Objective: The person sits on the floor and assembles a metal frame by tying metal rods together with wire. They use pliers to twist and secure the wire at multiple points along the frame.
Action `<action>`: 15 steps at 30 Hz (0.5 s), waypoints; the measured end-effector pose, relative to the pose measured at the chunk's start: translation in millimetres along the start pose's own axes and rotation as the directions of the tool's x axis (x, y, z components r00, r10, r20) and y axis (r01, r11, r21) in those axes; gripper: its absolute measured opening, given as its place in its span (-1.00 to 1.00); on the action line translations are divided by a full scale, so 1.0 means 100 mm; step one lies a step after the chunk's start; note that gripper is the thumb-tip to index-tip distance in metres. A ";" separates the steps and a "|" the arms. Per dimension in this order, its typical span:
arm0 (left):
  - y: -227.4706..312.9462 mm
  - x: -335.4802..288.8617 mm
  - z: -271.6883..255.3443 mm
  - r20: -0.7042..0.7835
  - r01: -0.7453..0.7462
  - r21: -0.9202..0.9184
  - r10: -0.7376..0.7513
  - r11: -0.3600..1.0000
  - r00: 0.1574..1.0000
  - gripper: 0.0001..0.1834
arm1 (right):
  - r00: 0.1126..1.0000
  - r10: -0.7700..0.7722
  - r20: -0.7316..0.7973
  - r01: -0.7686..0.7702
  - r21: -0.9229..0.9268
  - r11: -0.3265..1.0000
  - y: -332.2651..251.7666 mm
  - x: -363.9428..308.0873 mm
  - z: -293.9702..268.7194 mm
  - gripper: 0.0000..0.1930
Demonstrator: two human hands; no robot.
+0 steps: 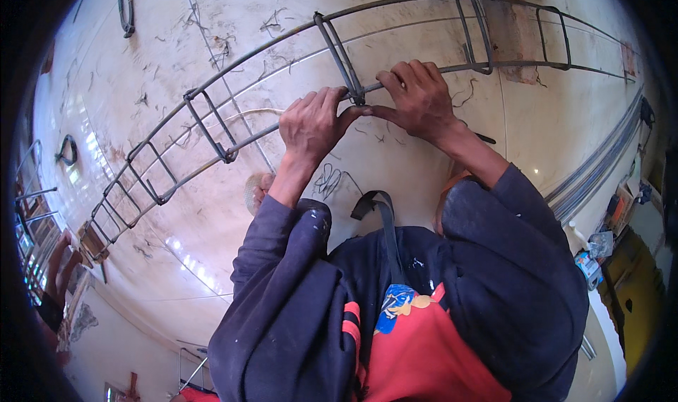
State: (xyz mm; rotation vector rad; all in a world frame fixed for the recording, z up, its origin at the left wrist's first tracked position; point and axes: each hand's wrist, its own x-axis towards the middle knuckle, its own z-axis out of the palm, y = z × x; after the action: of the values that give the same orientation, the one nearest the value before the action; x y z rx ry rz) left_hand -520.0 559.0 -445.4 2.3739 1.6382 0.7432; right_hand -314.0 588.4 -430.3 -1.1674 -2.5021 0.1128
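A long rebar cage (pixel 247 139) of dark steel rods, joined by rectangular stirrups (pixel 336 49), stretches across the floor from lower left to upper right. My left hand (pixel 311 125) is closed round its near rod, just left of one stirrup's corner. On the other side of that corner, my right hand (pixel 418 99) has its fingers curled over the same rod. Both thumbs meet under the joint where stirrup and rod cross. Any tie wire there is too small to make out.
Short wire scraps (pixel 272 24) litter the tiled floor. A loose bundle of thin wire (pixel 328 181) lies before my feet. Long rods (pixel 600 158) run along the right, beside bottles (pixel 590 268). A bent bar (pixel 126 10) lies far left. Another person's arm (pixel 58 264) shows at the left edge.
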 end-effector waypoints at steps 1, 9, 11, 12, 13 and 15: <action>0.00 0.00 0.00 0.021 0.006 0.011 -0.007 1.000 1.000 -0.58 | 1.000 0.003 -0.013 -0.004 -0.024 1.000 -0.01 0.00 0.03 -0.54; 0.05 0.06 -0.05 0.062 0.055 0.010 -0.055 0.998 0.997 -0.62 | 0.995 0.051 -0.090 -0.061 -0.113 0.992 -0.02 0.00 0.16 -0.69; 0.05 0.06 -0.04 0.044 0.045 0.017 -0.046 0.999 0.998 -0.60 | 0.990 0.065 -0.123 -0.078 -0.108 0.991 -0.02 0.02 0.17 -0.65; 0.05 0.06 -0.03 0.035 0.040 0.021 -0.040 0.999 0.999 -0.58 | 0.988 0.072 -0.140 -0.087 -0.106 0.991 -0.03 0.03 0.17 -0.62; 0.05 0.07 -0.03 0.036 0.040 0.016 -0.041 0.999 0.999 -0.59 | 0.988 0.084 -0.126 -0.098 -0.109 0.989 -0.03 0.03 0.18 -0.62; 0.03 0.06 -0.03 0.038 0.041 0.006 -0.041 0.999 0.998 -0.60 | 0.989 0.108 -0.100 -0.119 -0.114 0.986 -0.04 0.03 0.20 -0.62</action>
State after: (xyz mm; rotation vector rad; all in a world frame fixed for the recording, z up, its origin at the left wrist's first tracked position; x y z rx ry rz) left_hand -517.3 562.8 -439.7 2.3355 1.6705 0.6834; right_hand -326.1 590.1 -446.7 -1.3325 -2.3887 -0.0618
